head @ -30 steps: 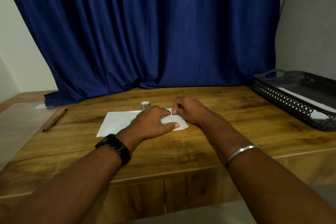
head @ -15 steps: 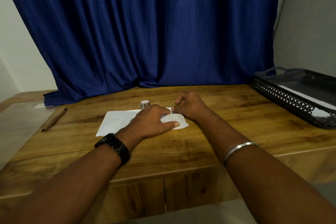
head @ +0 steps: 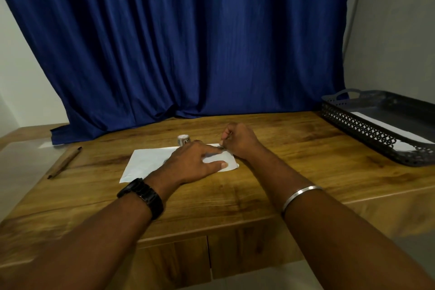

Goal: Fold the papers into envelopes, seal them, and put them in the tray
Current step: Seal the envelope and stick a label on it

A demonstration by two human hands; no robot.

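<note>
The table (head: 282, 198) is wood, smooth, with a faint sheen. The paper (head: 146, 162) is matt white. At two o'clock the tray (head: 353, 122) is dark matt plastic; at twelve, the curtain (head: 188, 42) is ribbed blue cloth. The bangle (head: 301, 192) is polished metal.

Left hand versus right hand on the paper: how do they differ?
The left hand lies flat, fingers straight, pressing the paper; the right hand is curled at the paper's far edge, whether pinching it is unclear. The left wrist wears a black watch, the right wrist a silver bangle. Both are at the same sheet.
</note>
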